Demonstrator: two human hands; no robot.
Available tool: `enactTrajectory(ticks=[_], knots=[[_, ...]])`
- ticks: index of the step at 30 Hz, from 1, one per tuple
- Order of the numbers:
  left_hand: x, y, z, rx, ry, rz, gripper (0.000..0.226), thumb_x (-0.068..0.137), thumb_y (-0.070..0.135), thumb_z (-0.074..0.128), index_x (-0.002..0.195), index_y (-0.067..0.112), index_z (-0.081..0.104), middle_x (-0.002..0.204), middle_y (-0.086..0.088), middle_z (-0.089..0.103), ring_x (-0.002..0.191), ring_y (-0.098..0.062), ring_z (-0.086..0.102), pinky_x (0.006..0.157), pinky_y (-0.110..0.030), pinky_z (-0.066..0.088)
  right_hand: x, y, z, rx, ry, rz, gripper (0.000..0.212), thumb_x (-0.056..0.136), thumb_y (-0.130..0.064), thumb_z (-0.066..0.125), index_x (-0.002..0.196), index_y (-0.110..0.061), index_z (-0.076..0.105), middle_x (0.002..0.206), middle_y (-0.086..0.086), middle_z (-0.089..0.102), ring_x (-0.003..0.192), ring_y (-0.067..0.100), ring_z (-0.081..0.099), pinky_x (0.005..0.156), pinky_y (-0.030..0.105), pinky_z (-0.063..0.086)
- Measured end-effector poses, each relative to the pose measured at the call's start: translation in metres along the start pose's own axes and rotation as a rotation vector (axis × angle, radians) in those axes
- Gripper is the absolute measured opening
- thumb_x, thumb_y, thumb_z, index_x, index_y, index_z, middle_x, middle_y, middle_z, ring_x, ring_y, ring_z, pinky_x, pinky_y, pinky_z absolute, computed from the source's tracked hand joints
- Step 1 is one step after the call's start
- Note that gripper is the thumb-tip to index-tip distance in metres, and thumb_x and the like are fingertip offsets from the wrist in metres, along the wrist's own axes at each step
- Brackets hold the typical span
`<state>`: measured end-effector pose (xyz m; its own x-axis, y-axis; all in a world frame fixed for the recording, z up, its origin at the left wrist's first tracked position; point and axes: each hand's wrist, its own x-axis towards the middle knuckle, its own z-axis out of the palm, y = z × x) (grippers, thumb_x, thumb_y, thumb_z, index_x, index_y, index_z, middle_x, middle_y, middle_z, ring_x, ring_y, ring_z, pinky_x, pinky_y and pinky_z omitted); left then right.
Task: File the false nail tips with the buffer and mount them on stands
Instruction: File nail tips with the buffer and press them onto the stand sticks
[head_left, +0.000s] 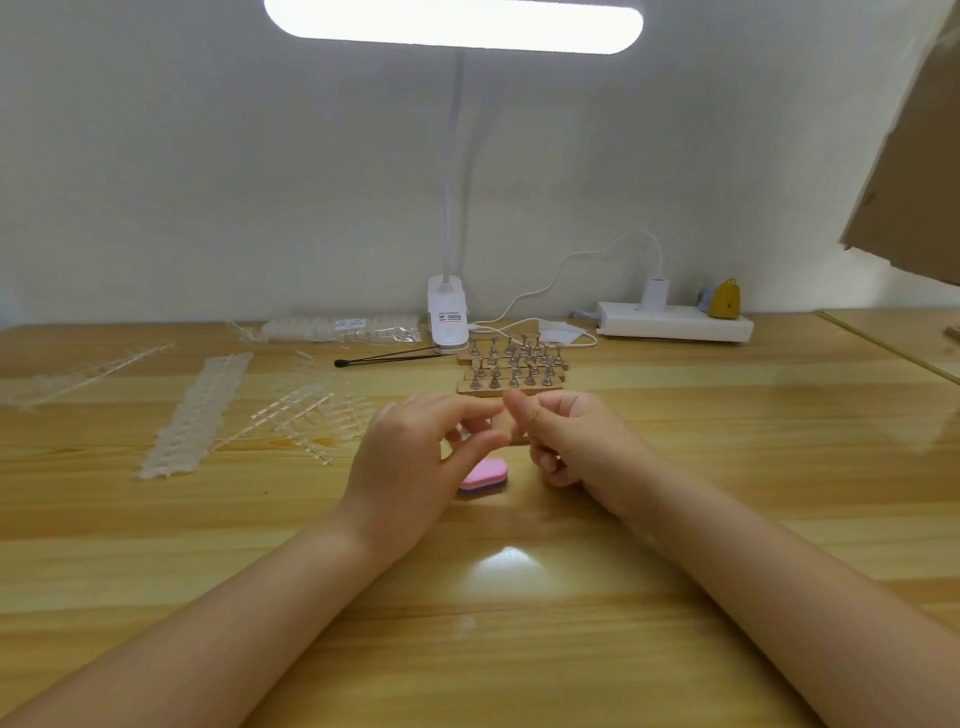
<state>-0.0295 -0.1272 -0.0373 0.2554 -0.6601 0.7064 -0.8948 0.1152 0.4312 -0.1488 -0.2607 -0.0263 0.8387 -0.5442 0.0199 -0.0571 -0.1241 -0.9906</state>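
Meeting above the middle of the wooden table (675, 519), the two hands are held close together, fingertips almost touching. The left hand (415, 457) is seen with fingers bent and thumb brought toward the forefinger, as if pinching; the right hand (566, 441) is curled with its thumb raised. Whether a nail tip is held between them cannot be told, since anything there is too small and hidden. A pink and purple buffer (485, 477) is lying on the table just beneath the left hand, partly covered by it. Just behind the hands, wooden strips carrying rows of small metal stands (511, 366) are set. To the left, clear strips of false nail tips (195, 415) are spread out. Farther back, a white clip lamp (448, 317) and a power strip (675, 322) are placed against the wall.
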Motion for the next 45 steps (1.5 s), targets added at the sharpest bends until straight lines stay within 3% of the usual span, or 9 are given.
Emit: enactTrajectory(ticks=[4, 8, 13, 18, 25, 33, 38, 42, 45], knots=[[0.0, -0.002, -0.001, 0.131, 0.066, -0.052, 0.023, 0.083, 0.038, 0.067, 0.099, 0.02, 0.069, 0.079, 0.016, 0.066, 0.075, -0.01, 0.063, 0.081, -0.036, 0.039, 0.003, -0.009, -0.015, -0.179, 0.31, -0.141, 0.049, 0.087, -0.056, 0.056, 0.074, -0.009, 0.064, 0.046, -0.011, 0.046, 0.045, 0.005, 0.043, 0.05, 0.025, 0.035], [0.0, -0.009, -0.001, 0.177, 0.062, -0.096, 0.014, 0.086, 0.032, 0.067, 0.095, 0.021, 0.066, 0.09, 0.013, 0.067, 0.08, -0.011, 0.058, 0.08, -0.028, 0.031, 0.005, -0.003, -0.05, -0.611, 0.541, -0.184, 0.012, 0.084, -0.031, 0.059, 0.081, -0.019, 0.062, 0.063, -0.007, 0.056, 0.058, 0.01, 0.05, 0.058, 0.034, 0.042], [0.0, -0.013, 0.0, 0.211, 0.047, -0.137, 0.015, 0.086, 0.031, 0.067, 0.096, 0.019, 0.066, 0.103, 0.005, 0.061, 0.086, -0.013, 0.056, 0.082, -0.032, 0.037, 0.006, 0.017, -0.064, -0.716, 0.383, -0.076, 0.019, 0.08, -0.027, 0.063, 0.099, -0.027, 0.063, 0.081, -0.007, 0.057, 0.074, 0.012, 0.054, 0.069, 0.032, 0.047], [-0.001, -0.012, -0.001, 0.252, 0.028, -0.154, 0.021, 0.087, 0.041, 0.06, 0.098, 0.023, 0.064, 0.094, 0.014, 0.06, 0.084, -0.009, 0.053, 0.077, -0.024, 0.025, 0.009, 0.023, -0.056, -0.853, 0.296, -0.093, 0.015, 0.081, -0.046, 0.068, 0.092, -0.036, 0.071, 0.092, -0.012, 0.058, 0.092, 0.014, 0.056, 0.084, 0.039, 0.05], [-0.002, -0.009, 0.001, 0.264, 0.017, -0.148, 0.017, 0.085, 0.036, 0.067, 0.098, 0.024, 0.068, 0.096, 0.007, 0.061, 0.095, -0.017, 0.056, 0.083, -0.03, 0.029, 0.008, 0.025, -0.051, -0.873, 0.337, -0.19, 0.018, 0.084, -0.047, 0.066, 0.095, -0.034, 0.073, 0.087, -0.012, 0.062, 0.089, 0.017, 0.057, 0.084, 0.04, 0.049], [-0.002, -0.008, 0.001, 0.256, 0.016, -0.151, 0.018, 0.085, 0.034, 0.069, 0.099, 0.022, 0.069, 0.098, 0.005, 0.059, 0.097, -0.018, 0.056, 0.085, -0.029, 0.028, 0.005, 0.025, -0.044, -1.155, 0.389, -0.448, 0.016, 0.089, -0.033, 0.065, 0.088, -0.02, 0.076, 0.084, -0.002, 0.062, 0.084, 0.021, 0.054, 0.074, 0.034, 0.037], [-0.001, -0.003, -0.001, 0.144, 0.062, -0.166, 0.028, 0.084, 0.045, 0.06, 0.101, 0.024, 0.068, 0.1, 0.008, 0.061, 0.091, -0.015, 0.057, 0.084, -0.027, 0.03, 0.001, 0.018, -0.036, -0.966, 0.467, -0.567, 0.009, 0.087, -0.014, 0.068, 0.082, -0.008, 0.072, 0.076, 0.003, 0.066, 0.071, 0.02, 0.059, 0.063, 0.033, 0.045], [-0.001, 0.003, 0.0, -0.043, 0.114, -0.161, 0.025, 0.084, 0.045, 0.063, 0.102, 0.026, 0.066, 0.1, 0.01, 0.062, 0.091, -0.014, 0.058, 0.086, -0.049, 0.046, -0.001, 0.013, -0.023, -0.702, 0.409, -0.574, 0.008, 0.088, -0.011, 0.067, 0.086, -0.007, 0.073, 0.074, 0.001, 0.068, 0.068, 0.015, 0.061, 0.066, 0.033, 0.051], [0.0, 0.006, 0.0, -0.085, 0.116, -0.135, 0.03, 0.082, 0.05, 0.06, 0.103, 0.029, 0.065, 0.099, 0.009, 0.062, 0.092, -0.014, 0.059, 0.084, -0.051, 0.046, -0.002, 0.013, -0.011, -0.558, 0.364, -0.578, 0.007, 0.086, -0.01, 0.071, 0.091, -0.01, 0.075, 0.079, 0.002, 0.071, 0.073, 0.015, 0.067, 0.071, 0.033, 0.055]])
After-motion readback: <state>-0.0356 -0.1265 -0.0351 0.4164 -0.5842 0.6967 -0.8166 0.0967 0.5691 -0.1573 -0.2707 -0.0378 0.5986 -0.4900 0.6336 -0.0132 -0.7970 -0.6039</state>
